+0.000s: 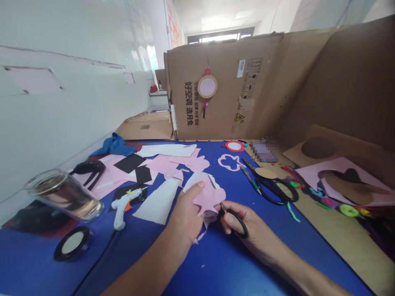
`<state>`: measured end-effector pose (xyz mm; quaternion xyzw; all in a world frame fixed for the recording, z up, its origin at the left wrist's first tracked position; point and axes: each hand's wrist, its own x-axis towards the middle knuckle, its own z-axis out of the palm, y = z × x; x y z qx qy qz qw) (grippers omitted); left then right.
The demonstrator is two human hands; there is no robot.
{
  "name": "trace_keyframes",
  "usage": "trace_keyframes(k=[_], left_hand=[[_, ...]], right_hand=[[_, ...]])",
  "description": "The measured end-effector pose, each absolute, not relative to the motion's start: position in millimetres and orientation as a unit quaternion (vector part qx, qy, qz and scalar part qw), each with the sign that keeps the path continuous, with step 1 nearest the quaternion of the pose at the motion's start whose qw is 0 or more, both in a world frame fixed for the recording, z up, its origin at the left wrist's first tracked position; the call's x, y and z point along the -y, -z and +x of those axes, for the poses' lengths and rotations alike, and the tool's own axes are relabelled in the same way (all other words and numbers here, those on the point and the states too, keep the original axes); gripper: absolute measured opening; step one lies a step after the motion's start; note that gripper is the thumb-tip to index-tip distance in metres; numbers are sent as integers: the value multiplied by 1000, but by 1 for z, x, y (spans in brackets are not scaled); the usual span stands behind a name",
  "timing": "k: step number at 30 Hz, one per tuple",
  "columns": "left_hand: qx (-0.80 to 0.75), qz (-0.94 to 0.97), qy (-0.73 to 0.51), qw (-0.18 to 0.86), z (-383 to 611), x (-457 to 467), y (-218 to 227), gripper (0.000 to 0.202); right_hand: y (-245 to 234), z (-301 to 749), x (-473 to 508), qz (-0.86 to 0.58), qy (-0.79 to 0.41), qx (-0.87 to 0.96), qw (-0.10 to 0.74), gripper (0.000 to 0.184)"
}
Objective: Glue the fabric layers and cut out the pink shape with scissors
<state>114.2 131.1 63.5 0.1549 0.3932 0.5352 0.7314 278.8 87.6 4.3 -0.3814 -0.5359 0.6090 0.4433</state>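
Observation:
Near the middle of the blue table, my left hand (189, 216) pinches a pink paper cutout (210, 193) with a wavy, petal-like edge, its thumb lying on top. White patterned paper or cloth (210, 220) shows behind and below the cutout. My right hand (243, 222) is closed round the black handle of a pair of scissors (239, 224). The scissors' blades are at the cutout's right edge, mostly hidden by the paper and fingers. Beyond my hands lies a pink flower-shaped paper ring (230, 162).
A glue gun (121, 207), a lidless glass of liquid (68, 195) and a black round lid (73, 243) are at left. Paper scraps (160, 201) lie behind. Larger black scissors (273, 189) and a pen (251, 181) are at right. A cardboard box (225, 107) stands at the back.

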Motion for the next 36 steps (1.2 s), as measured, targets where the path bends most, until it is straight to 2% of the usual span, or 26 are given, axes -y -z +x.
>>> trace_keyframes(k=[10,25,36], left_hand=[[-405,176,-564,698,107,-138,-62,47],[-400,228,-544,702,105,-139,-59,37],[-397,205,-553,703,106,-141,-54,44]], right_hand=[[-11,286,-90,-425,-563,575,415,54],[-5,291,-90,-417,-571,588,393,56],[-4,292,-89,-420,-568,587,394,55]])
